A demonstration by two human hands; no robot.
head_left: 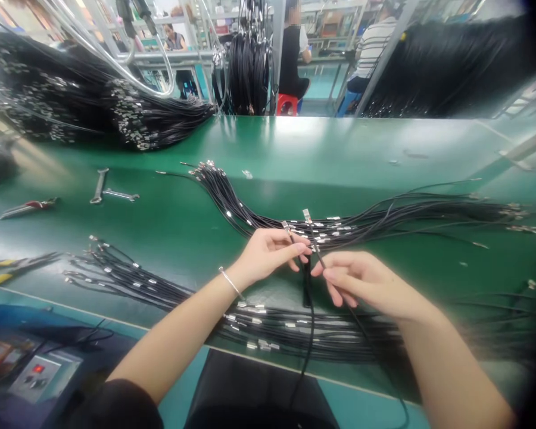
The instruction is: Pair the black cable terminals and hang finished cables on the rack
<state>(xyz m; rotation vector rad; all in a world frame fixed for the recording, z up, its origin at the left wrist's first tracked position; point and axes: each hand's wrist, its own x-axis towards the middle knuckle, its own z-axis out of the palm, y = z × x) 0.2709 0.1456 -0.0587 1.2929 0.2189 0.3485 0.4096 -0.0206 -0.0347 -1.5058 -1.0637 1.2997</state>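
Note:
My left hand (pixel 277 253) pinches a thin black cable close to its silvery end fitting (pixel 286 226). In my right hand (pixel 361 277) is another stretch of black cable (pixel 318 253), whose metal-tipped end (pixel 307 215) points up and away from me. Both cables hang down over the table's front edge toward my lap; whether they are one piece I cannot tell. Just beyond my fingers lies a bundle of black cables (pixel 250 217) with white labels. Below my wrists a second bundle (pixel 152 291) runs along the near edge, partly hidden by my forearms.
Two wrenches (pixel 100 186), red-handled pliers (pixel 29 207) and a yellow-handled tool (pixel 0 271) lie at left on the green table (pixel 183 220). Large cable heaps (pixel 161 119) fill the back left. A control box (pixel 44 375) sits below the edge. Other people (pixel 290 53) sit beyond.

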